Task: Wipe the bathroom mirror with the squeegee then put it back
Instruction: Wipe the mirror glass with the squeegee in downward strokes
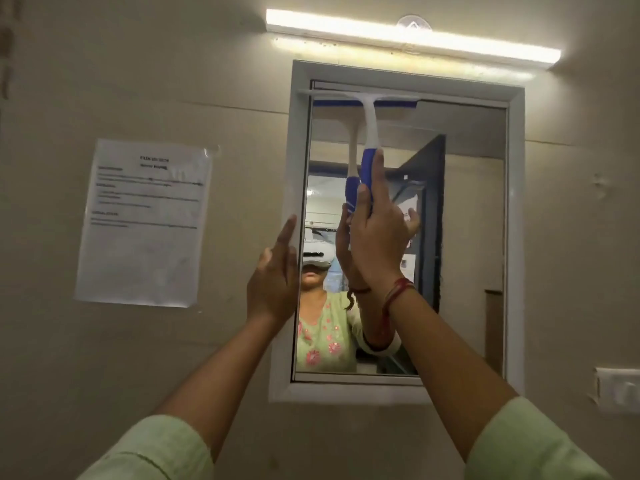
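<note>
Up at the top of the mirror (pixel 450 237) sits the squeegee (pixel 369 126), its white blade bar lying level against the glass just under the upper edge of the white frame (pixel 516 237), the bar's left end reaching over the frame's left side. The blue rubber edge shows along the underside of the bar. From the middle of the bar the white neck runs down into a blue handle, and there is the right hand (pixel 377 233), grip clenched around that blue handle, index finger stretched up along its right side, thumb pressed on the front. A red thread band circles the right wrist.

The left hand (pixel 273 282) is at the mirror's left edge, grip released, fingers loosely spread with the index finger pointing up along the frame, holding nothing; whether it touches the frame I cannot tell.

Both forearms rise from pale green sleeves (pixel 519 441) low in the view. In the glass, the reflection doubles the handle and the arm.

Above the mirror, a lit tube light (pixel 412 38) glows on the beige wall. Left of the mirror, well apart, a printed paper sheet (pixel 145 223) is stuck to the wall. Right of the mirror, low down, a white switch plate (pixel 620 389) sits at the edge of the view.
</note>
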### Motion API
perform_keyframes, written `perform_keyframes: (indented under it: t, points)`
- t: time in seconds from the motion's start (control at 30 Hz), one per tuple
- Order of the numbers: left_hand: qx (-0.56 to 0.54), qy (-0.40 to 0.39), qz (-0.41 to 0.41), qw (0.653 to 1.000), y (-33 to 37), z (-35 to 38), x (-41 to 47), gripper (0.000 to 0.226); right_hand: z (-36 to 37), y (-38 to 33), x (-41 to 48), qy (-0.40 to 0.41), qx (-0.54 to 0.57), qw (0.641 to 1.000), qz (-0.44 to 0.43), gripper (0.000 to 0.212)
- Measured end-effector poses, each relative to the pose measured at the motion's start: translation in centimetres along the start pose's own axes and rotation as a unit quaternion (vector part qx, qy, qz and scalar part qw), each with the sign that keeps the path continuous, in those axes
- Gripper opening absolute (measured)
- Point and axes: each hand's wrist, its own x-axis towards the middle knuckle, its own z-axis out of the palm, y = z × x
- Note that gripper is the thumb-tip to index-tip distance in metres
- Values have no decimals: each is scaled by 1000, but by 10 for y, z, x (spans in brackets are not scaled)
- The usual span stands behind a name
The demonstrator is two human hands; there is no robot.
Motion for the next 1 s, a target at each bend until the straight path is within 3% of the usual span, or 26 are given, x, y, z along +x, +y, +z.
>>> perform_keyframes:
  t: [0.63,0.83,1.0]
  points:
    - [-14,-2,8,1000,0,2,0,45,8,6,5,10,154,988,8,50]
    - [-14,-2,5,1000,-1,1,0,45,12,3,9,17,100,995,-12,51]
    - [-7,0,9,1000,-3,3,1,45,-5,1,13,-23,64,998,-19,53]
